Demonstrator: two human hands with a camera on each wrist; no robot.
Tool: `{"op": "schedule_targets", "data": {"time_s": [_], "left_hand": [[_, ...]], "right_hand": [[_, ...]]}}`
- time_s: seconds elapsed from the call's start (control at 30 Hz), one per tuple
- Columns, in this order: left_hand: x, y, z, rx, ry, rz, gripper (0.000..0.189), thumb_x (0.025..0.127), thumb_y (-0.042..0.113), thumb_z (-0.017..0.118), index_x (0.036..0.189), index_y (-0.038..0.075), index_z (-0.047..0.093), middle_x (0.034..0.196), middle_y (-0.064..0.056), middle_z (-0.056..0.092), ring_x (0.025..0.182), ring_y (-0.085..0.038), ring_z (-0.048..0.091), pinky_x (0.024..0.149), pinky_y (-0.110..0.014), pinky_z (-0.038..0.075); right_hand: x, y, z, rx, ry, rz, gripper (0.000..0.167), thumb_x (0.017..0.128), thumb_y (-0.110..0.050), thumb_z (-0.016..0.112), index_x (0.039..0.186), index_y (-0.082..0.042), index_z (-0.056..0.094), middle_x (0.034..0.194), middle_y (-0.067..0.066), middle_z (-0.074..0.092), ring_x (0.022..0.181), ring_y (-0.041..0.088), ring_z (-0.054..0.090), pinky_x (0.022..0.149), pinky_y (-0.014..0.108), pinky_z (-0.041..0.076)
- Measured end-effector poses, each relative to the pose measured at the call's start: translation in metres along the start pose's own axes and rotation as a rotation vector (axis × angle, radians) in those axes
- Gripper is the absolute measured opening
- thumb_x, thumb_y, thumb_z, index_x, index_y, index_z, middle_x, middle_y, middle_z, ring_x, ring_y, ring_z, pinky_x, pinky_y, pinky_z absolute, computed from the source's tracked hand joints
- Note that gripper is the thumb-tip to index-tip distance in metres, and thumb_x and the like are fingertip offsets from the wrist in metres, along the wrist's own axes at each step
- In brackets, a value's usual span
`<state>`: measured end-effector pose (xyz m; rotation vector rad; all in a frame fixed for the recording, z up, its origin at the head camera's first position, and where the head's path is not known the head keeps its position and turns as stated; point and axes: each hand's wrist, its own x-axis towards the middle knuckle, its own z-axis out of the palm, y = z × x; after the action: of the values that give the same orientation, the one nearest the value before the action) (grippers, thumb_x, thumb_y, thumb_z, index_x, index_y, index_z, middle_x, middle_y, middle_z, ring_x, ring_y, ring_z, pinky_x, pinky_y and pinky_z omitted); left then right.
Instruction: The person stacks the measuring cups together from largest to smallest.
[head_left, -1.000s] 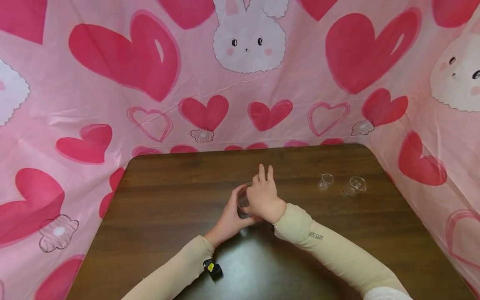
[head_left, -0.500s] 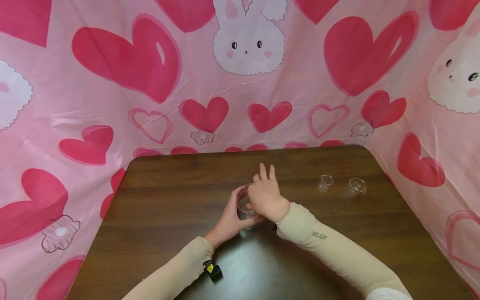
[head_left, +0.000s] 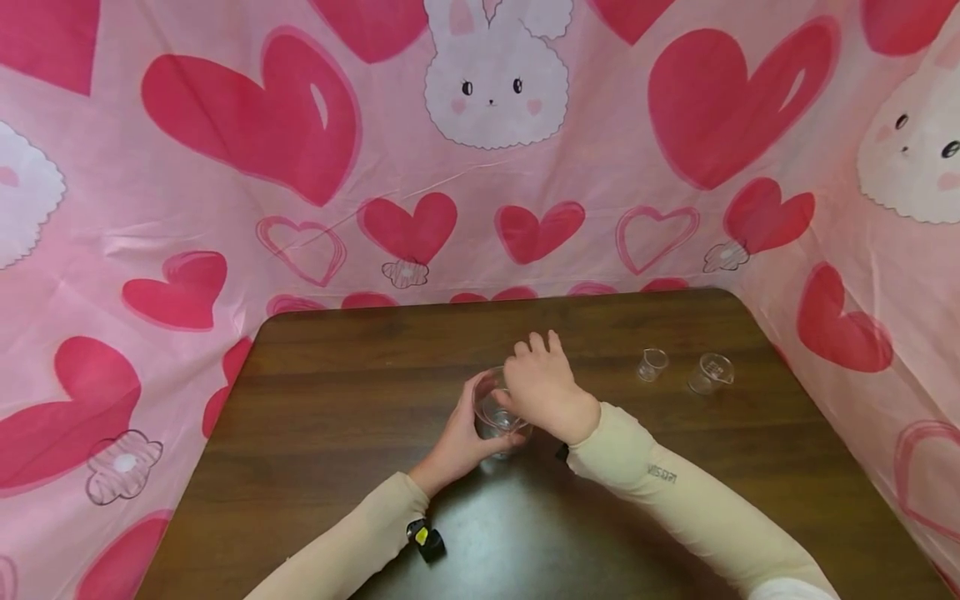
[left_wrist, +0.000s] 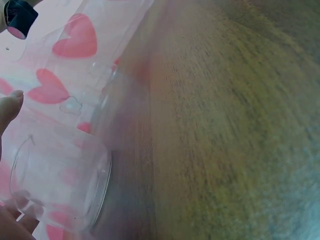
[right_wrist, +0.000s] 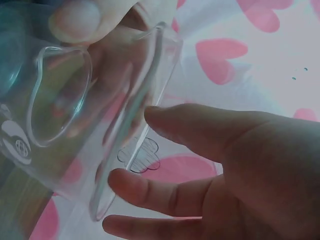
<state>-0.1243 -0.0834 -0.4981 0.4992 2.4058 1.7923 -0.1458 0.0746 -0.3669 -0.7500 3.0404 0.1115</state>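
My left hand (head_left: 459,433) grips a large clear beaker (right_wrist: 162,65) near the middle of the table, thumb on the near side. Inside it lies a smaller clear beaker (right_wrist: 60,95), whose rim shows through the wall in the right wrist view. At the mouth of the large beaker is my right hand (head_left: 546,385), its thumb (right_wrist: 180,117) and fingers (right_wrist: 145,192) spread apart with nothing pinched between them. Whether these fingertips touch the rim, I cannot tell. In the left wrist view the large beaker's clear wall appears at lower left, beside my left thumb (left_wrist: 9,107).
To the right on the brown wooden table (head_left: 337,417) stand a small clear beaker (head_left: 652,365) and a somewhat larger one (head_left: 708,375). Pink cloth (head_left: 465,179) with hearts and rabbits hangs around the back and sides of the table.
My right hand has drawn out of the large beaker's mouth, shifting right, and its fingers have loosened. The smaller beaker inside has come into clearer view. My left hand stays nearly still.
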Motion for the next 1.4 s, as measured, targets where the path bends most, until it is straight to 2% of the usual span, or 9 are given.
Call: {"op": "schedule_targets", "data": {"time_s": [0.1, 0.17, 0.4, 0.67, 1.0, 1.17, 1.4], "left_hand": [[0.0, 0.002, -0.001, 0.006, -0.008, 0.007, 0.099, 0.083, 0.025, 0.091, 0.159, 0.022, 0.027, 0.161, -0.005, 0.042, 0.149, -0.021, 0.039, 0.119, -0.054, 0.032], [0.0, 0.002, -0.002, 0.011, -0.01, 0.01, 0.099, 0.083, 0.029, 0.091, 0.159, 0.022, 0.027, 0.161, -0.005, 0.041, 0.15, -0.022, 0.038, 0.119, -0.054, 0.032], [0.0, 0.002, -0.003, 0.029, -0.01, -0.002, 0.101, 0.082, 0.033, 0.092, 0.159, 0.021, 0.027, 0.162, -0.006, 0.039, 0.15, -0.024, 0.037, 0.119, -0.054, 0.033], [0.0, 0.002, -0.003, 0.022, 0.004, 0.023, 0.1, 0.08, 0.029, 0.093, 0.157, 0.02, 0.03, 0.157, -0.006, 0.045, 0.148, -0.025, 0.04, 0.118, -0.054, 0.034], [-0.003, 0.003, -0.004, 0.012, -0.005, 0.006, 0.099, 0.08, 0.026, 0.093, 0.157, 0.021, 0.031, 0.155, -0.006, 0.046, 0.146, -0.024, 0.042, 0.116, -0.052, 0.037], [-0.002, 0.003, -0.004, 0.006, -0.009, 0.006, 0.1, 0.079, 0.024, 0.094, 0.157, 0.021, 0.031, 0.155, -0.007, 0.046, 0.145, -0.023, 0.043, 0.116, -0.051, 0.038], [-0.002, 0.005, -0.005, -0.004, -0.01, -0.002, 0.099, 0.08, 0.025, 0.093, 0.157, 0.021, 0.031, 0.155, -0.006, 0.046, 0.145, -0.022, 0.042, 0.117, -0.052, 0.036]], "right_hand": [[-0.006, 0.002, -0.002, 0.012, 0.075, -0.016, 0.043, 0.092, -0.045, 0.078, 0.099, -0.003, 0.076, 0.104, 0.017, 0.068, 0.108, 0.041, 0.061, 0.106, 0.06, 0.042], [-0.008, 0.004, -0.003, 0.004, 0.111, -0.023, 0.043, 0.091, -0.045, 0.079, 0.1, -0.003, 0.075, 0.1, 0.016, 0.068, 0.101, 0.039, 0.062, 0.102, 0.059, 0.045], [-0.013, 0.012, -0.005, -0.022, 0.182, -0.027, 0.042, 0.09, -0.045, 0.08, 0.1, -0.004, 0.074, 0.098, 0.014, 0.07, 0.097, 0.037, 0.065, 0.099, 0.056, 0.049], [-0.019, 0.024, -0.008, -0.037, 0.233, -0.035, 0.04, 0.089, -0.043, 0.082, 0.095, -0.005, 0.073, 0.092, 0.012, 0.07, 0.094, 0.037, 0.067, 0.094, 0.054, 0.052], [-0.029, 0.044, -0.005, 0.002, 0.218, -0.044, 0.036, 0.088, -0.038, 0.083, 0.092, -0.005, 0.069, 0.087, 0.01, 0.066, 0.089, 0.034, 0.066, 0.091, 0.052, 0.054], [-0.034, 0.053, -0.005, 0.024, 0.219, -0.043, 0.034, 0.088, -0.036, 0.084, 0.092, -0.005, 0.069, 0.087, 0.01, 0.065, 0.087, 0.034, 0.065, 0.085, 0.051, 0.054], [-0.04, 0.066, -0.003, 0.045, 0.2, -0.036, 0.031, 0.087, -0.033, 0.084, 0.085, -0.01, 0.063, 0.081, 0.005, 0.059, 0.082, 0.031, 0.062, 0.078, 0.049, 0.052]]}}
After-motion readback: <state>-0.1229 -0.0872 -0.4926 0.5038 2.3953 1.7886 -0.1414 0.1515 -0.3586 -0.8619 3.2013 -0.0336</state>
